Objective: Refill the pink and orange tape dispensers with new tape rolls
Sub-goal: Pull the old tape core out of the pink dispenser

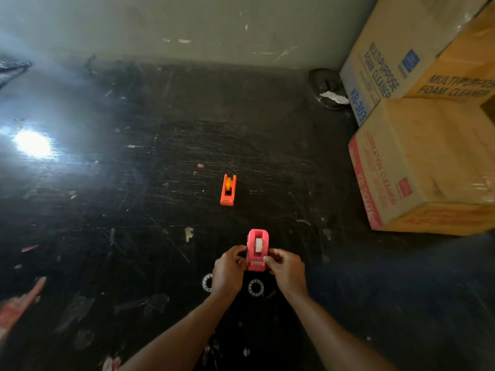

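The pink tape dispenser stands on the dark floor with a white tape roll seated in it. My left hand grips its left side and my right hand grips its right side near the cutter end. Farther away lies the orange tape dispenser with a yellow hub in its slot. Two clear tape rolls lie just below my hands: one between my wrists, the other partly hidden behind my left hand.
Stacked cardboard boxes stand at the right, against a grey wall. A dark round metal object with crumpled paper lies beside them. Paper scraps litter the scratched floor, and a bright glare shows at left.
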Demonstrator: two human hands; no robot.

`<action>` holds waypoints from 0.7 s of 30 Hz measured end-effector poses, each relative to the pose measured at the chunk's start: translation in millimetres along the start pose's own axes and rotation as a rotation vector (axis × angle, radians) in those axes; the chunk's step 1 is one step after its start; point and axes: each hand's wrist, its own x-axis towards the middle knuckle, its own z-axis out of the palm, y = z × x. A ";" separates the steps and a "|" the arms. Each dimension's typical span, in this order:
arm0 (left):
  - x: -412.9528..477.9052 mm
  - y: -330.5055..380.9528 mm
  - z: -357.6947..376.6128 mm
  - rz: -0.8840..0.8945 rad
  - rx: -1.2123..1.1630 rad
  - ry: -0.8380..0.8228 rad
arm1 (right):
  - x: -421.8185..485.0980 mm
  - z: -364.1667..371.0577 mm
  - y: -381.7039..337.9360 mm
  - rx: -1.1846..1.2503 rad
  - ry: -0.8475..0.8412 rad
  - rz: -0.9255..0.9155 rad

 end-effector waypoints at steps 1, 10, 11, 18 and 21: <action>0.1 0.9 -0.2 -0.001 0.001 0.002 | -0.1 -0.2 -1.1 -0.011 0.007 -0.007; 0.5 1.9 -2.5 0.015 -0.032 -0.014 | 4.1 -7.1 -18.5 -0.205 0.023 -0.198; 0.7 1.9 -2.5 0.014 -0.035 -0.018 | 5.9 -8.6 -20.1 -0.236 0.006 -0.216; -1.9 2.5 -2.0 0.057 -0.021 -0.009 | 17.2 -15.5 -35.7 -0.457 -0.121 -0.324; -2.3 3.4 -2.4 0.056 -0.003 -0.004 | 21.7 -15.6 -43.4 -0.517 -0.153 -0.343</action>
